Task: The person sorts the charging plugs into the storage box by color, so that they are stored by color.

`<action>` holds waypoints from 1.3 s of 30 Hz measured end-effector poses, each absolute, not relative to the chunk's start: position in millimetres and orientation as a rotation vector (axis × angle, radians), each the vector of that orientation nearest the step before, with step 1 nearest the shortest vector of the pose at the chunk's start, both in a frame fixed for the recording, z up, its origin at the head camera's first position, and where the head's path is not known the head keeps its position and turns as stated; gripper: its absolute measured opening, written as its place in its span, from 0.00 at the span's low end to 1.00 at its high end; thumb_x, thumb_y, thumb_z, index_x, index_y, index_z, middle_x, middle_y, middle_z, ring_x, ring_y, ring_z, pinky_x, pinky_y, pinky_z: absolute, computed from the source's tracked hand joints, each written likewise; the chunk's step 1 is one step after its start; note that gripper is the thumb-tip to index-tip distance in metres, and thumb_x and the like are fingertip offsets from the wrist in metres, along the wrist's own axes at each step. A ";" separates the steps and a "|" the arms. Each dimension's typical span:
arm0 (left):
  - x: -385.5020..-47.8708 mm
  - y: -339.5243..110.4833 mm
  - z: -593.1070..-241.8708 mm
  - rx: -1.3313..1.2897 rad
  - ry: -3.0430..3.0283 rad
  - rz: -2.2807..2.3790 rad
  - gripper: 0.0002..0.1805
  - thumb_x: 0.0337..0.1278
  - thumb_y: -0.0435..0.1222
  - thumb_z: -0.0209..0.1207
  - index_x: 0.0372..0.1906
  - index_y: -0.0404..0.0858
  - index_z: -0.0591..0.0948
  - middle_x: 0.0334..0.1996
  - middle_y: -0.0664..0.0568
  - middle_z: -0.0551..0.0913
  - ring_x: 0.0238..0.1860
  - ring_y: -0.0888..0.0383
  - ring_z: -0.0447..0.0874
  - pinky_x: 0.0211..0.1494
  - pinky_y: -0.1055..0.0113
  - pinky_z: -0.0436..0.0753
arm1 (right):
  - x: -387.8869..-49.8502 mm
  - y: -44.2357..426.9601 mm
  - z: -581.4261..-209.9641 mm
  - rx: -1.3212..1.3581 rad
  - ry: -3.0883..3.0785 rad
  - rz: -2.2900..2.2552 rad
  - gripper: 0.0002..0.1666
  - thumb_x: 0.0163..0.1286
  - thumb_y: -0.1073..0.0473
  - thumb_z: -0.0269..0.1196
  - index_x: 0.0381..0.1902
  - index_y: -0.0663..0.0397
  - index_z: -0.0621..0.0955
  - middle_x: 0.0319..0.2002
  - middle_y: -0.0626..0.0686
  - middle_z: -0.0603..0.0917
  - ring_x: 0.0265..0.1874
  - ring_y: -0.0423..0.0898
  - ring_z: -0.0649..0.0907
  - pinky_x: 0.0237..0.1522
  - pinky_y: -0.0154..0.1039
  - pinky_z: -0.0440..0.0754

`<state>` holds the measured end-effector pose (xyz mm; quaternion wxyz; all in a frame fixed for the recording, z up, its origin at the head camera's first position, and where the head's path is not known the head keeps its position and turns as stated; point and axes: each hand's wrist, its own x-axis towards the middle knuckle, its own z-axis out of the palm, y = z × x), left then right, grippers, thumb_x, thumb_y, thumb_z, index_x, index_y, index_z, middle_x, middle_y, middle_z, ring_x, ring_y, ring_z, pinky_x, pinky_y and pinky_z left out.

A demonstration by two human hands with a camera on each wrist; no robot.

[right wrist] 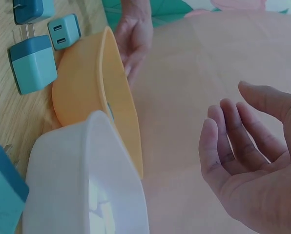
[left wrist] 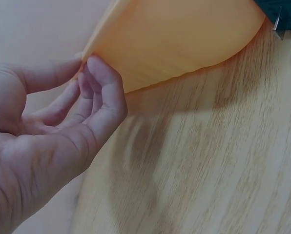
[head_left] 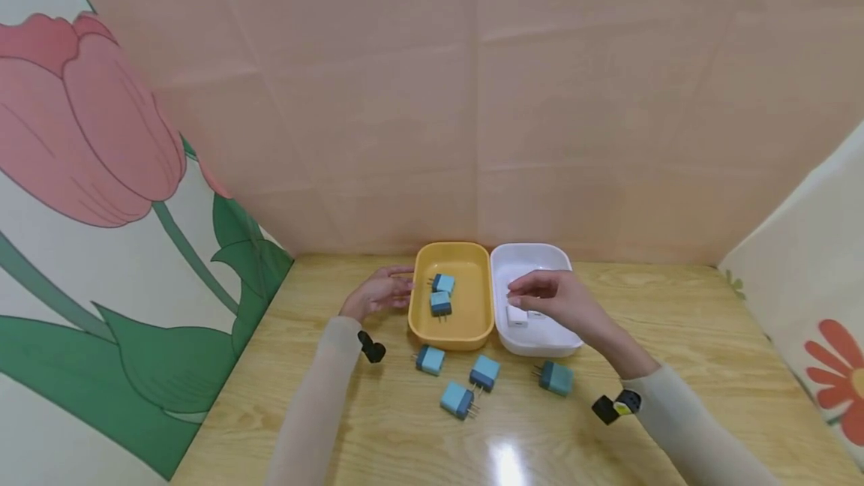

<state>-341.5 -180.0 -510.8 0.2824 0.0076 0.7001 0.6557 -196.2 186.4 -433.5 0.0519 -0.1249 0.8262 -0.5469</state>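
Note:
At the left side of a yellow container (head_left: 478,306), my left hand (head_left: 379,294) holds its edge; thumb and curled fingers (left wrist: 106,87) meet there in the left wrist view. Two blue charger plugs (head_left: 442,283) (head_left: 441,301) lie inside that container. Above the white container (head_left: 550,340) hovers my right hand (head_left: 556,297), its fingers loosely bent. Nothing lies between its thumb and fingers (right wrist: 243,131) in the right wrist view. White charger plugs (head_left: 517,316) lie below it in the white container, partly hidden by the hand in the head view.
In front of the containers, several blue charger plugs (head_left: 430,360) (head_left: 484,372) (head_left: 458,400) (head_left: 556,379) lie on the wooden table (head_left: 398,433). A pinkish cloth backdrop (head_left: 472,96) hangs directly behind the containers. A tulip-print panel (head_left: 88,126) borders the table's left side.

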 end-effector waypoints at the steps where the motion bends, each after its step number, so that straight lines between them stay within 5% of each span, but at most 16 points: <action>1: -341.5 -180.1 -510.6 0.020 1.878 1.758 0.31 0.73 0.27 0.57 0.78 0.40 0.69 0.61 0.35 0.85 0.48 0.55 0.88 0.49 0.62 0.88 | -193.3 188.6 -434.2 -0.372 2.506 -1.680 0.21 0.67 0.52 0.75 0.52 0.58 0.87 0.46 0.54 0.92 0.42 0.37 0.89 0.43 0.32 0.87; 12: -337.1 -177.2 -509.4 0.031 1.856 1.765 0.31 0.74 0.27 0.56 0.79 0.41 0.68 0.64 0.33 0.82 0.51 0.53 0.87 0.50 0.61 0.87 | -154.1 214.5 -448.8 -0.240 2.526 -1.705 0.22 0.68 0.50 0.74 0.53 0.60 0.87 0.44 0.45 0.92 0.41 0.37 0.88 0.44 0.34 0.87; 22: -337.7 -176.7 -509.9 0.037 1.857 1.748 0.31 0.74 0.27 0.57 0.78 0.41 0.69 0.66 0.34 0.82 0.45 0.56 0.88 0.50 0.61 0.87 | -134.4 230.9 -464.7 -0.116 2.540 -1.689 0.24 0.69 0.47 0.74 0.54 0.58 0.87 0.45 0.48 0.92 0.40 0.37 0.87 0.44 0.35 0.88; 39: -336.7 -174.7 -513.6 0.098 1.839 1.745 0.31 0.76 0.26 0.54 0.80 0.40 0.66 0.72 0.35 0.75 0.53 0.53 0.85 0.48 0.64 0.86 | -102.9 233.4 -497.5 -0.077 2.600 -1.670 0.20 0.69 0.53 0.74 0.52 0.60 0.87 0.42 0.51 0.93 0.38 0.37 0.89 0.41 0.32 0.85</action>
